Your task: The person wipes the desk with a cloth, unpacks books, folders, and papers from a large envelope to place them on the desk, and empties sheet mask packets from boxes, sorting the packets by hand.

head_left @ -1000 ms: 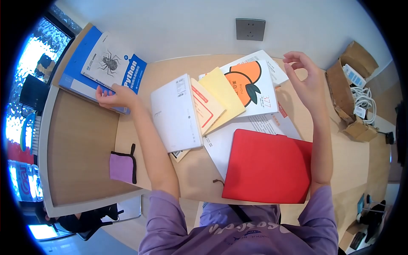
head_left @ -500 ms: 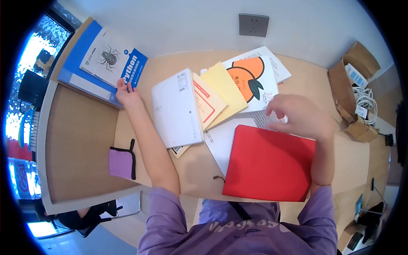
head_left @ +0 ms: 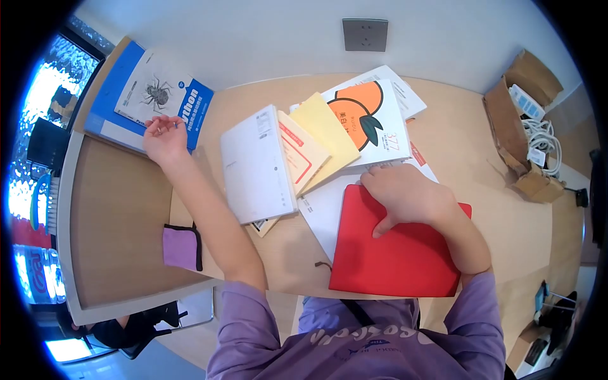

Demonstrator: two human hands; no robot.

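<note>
My left hand (head_left: 166,138) is by the lower edge of the Python book (head_left: 152,95), palm up with its fingers curled and nothing seen in them. That book lies on a blue folder (head_left: 107,130) at the back left. Over the top edge of the red folder (head_left: 392,259) is my right hand (head_left: 405,193), thumb apart on the red cover and fingers at the far edge, their tips partly hidden. Left of it, a white box-like book (head_left: 256,168), a cream envelope (head_left: 301,155), a yellow sheet (head_left: 326,133) and an orange-printed packet (head_left: 386,133) overlap in a fan.
A purple pouch (head_left: 181,247) lies at the left, by the raised shelf edge (head_left: 69,240). On the right stands an open cardboard box (head_left: 503,136) with a power strip (head_left: 527,103) and white cables (head_left: 541,142). A wall socket (head_left: 365,35) is behind the desk.
My right hand has come down and inward from the right onto the red folder's top edge. My left hand moved right along the book's edge, then back left.
</note>
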